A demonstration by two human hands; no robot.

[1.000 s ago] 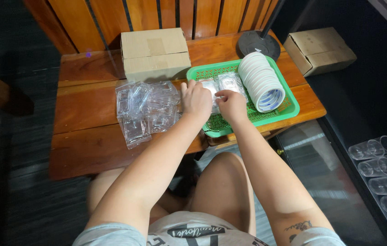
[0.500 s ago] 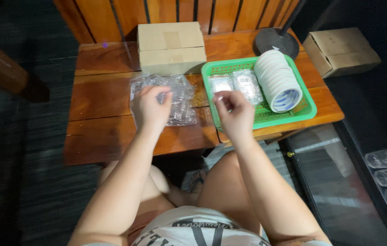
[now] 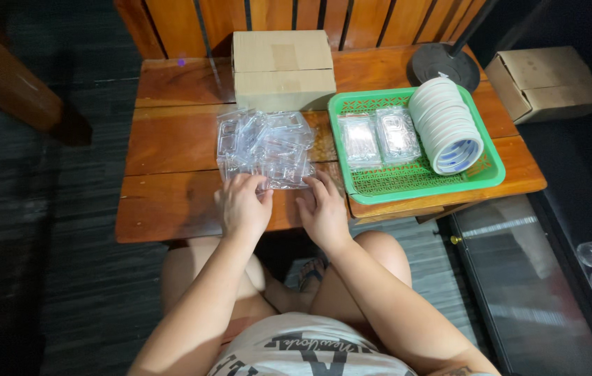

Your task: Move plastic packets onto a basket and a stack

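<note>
- Both hands, left hand [image 3: 244, 207] and right hand [image 3: 324, 212], rest fingers curled on the near edge of the clear plastic packs [image 3: 265, 147].
- Whether they pinch one: cannot tell.
- Right of them, green tray [image 3: 418, 184].

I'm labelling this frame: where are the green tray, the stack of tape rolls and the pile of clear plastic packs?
green tray [image 3: 492, 174], head view, right rim.
stack of tape rolls [image 3: 444, 122], head view, side.
pile of clear plastic packs [image 3: 268, 143], head view, middle.

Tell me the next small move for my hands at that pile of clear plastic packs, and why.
Probably lift one pack off the near edge of the pile of clear plastic packs. Both the left hand and the right hand rest at that edge with fingers on the plastic, yet neither seems to hold a pack clear of the heap, and the packs overlap loosely on the wooden table.
</note>
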